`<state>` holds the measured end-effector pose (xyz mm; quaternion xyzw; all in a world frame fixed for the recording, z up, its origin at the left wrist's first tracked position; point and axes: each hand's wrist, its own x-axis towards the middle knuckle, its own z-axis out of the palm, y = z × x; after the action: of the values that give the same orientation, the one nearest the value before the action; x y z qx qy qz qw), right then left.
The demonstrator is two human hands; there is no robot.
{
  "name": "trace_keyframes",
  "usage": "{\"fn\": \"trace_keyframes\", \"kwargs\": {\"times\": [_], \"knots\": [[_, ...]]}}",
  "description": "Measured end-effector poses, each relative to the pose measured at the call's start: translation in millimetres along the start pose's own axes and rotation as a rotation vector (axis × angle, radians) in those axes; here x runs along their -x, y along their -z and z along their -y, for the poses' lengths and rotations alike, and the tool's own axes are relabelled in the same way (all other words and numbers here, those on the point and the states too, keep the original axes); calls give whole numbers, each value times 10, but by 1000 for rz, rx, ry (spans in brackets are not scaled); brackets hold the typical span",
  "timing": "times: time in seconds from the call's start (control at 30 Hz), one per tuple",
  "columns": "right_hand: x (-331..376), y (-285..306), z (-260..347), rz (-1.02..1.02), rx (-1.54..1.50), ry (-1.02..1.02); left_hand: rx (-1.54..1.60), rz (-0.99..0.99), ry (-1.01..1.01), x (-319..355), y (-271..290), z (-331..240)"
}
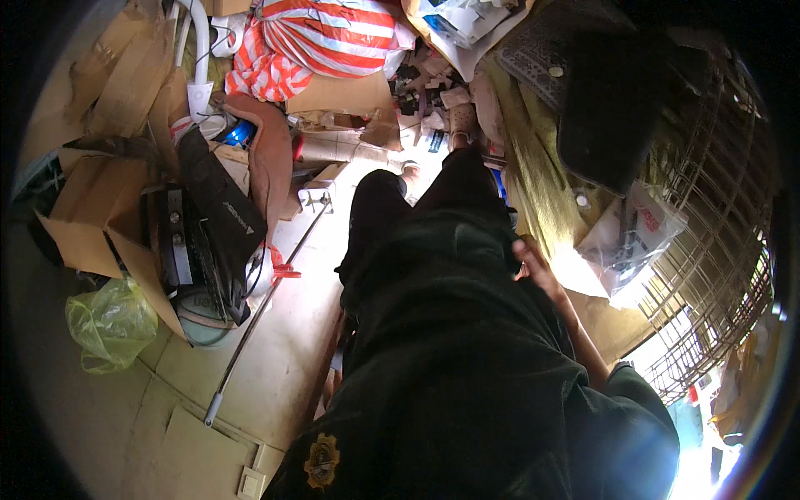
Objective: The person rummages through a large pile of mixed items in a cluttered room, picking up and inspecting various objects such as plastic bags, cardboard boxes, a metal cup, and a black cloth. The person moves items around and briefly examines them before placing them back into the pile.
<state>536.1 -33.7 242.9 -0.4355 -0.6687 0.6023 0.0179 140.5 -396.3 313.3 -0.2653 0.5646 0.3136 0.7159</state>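
Observation:
My right hand (pixel 536 265) is beside my right hip, against the side of my dark shirt (pixel 458 333). Its fingers look curled in and pressed together; whatever they may hold is hidden. Only a thin strip of skin, perhaps my left hand (pixel 330 385), shows past the left edge of the shirt, with its fingers hidden. Below the shirt are my dark trousers (pixel 379 200). A long thin rod (pixel 265 315) leans or lies on the left, nearest to that side of my body.
Left stand an open cardboard box (pixel 100 192), a black bag (pixel 223 208), a ball (pixel 207 318) and a yellow-green plastic bag (pixel 112 323). Ahead lies a red-and-white striped bag (pixel 329 37) near small scattered pieces (pixel 429 87). Right are a wire rack (pixel 708 225) and a clear plastic bag (pixel 633 237).

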Motion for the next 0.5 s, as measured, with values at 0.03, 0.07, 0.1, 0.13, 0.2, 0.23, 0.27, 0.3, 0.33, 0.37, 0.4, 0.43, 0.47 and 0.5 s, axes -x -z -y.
{"fn": "trace_keyframes", "kwargs": {"times": [0.03,0.07,0.1,0.13,0.2,0.23,0.27,0.3,0.33,0.37,0.4,0.43,0.47,0.5], "knots": [[-148,-109,71,38,26,-104,34,38,-9,-62,142,-7],[-241,-171,171,70,65,-224,76,106,-7,-175,311,1],[-305,-134,307,-33,120,-176,112,182,-5,-339,535,-30],[-342,-188,212,-22,107,-183,161,245,-16,-438,744,19],[-593,-218,58,-25,101,-182,167,289,-25,-740,914,-148],[-622,-311,66,-28,-16,-225,136,279,4,-871,994,-221],[-652,-469,-10,-22,49,-265,32,193,52,-955,789,-477],[-719,-640,24,30,148,-421,-59,113,111,-1011,524,-760],[-768,-793,24,80,236,-576,-159,24,167,-1055,248,-1066],[-748,-988,-142,109,415,-556,-298,-42,218,-1230,179,-1213],[-828,-1052,-189,186,410,-572,-617,134,101,-1535,714,-1157],[-903,-1092,-256,249,415,-603,-657,219,163,-1721,822,-1348],[-1025,-1085,-402,293,445,-560,-691,297,208,-1988,816,-1581],[-1146,-1093,-562,334,467,-510,-1157,246,238,-2389,847,-1741]]}}
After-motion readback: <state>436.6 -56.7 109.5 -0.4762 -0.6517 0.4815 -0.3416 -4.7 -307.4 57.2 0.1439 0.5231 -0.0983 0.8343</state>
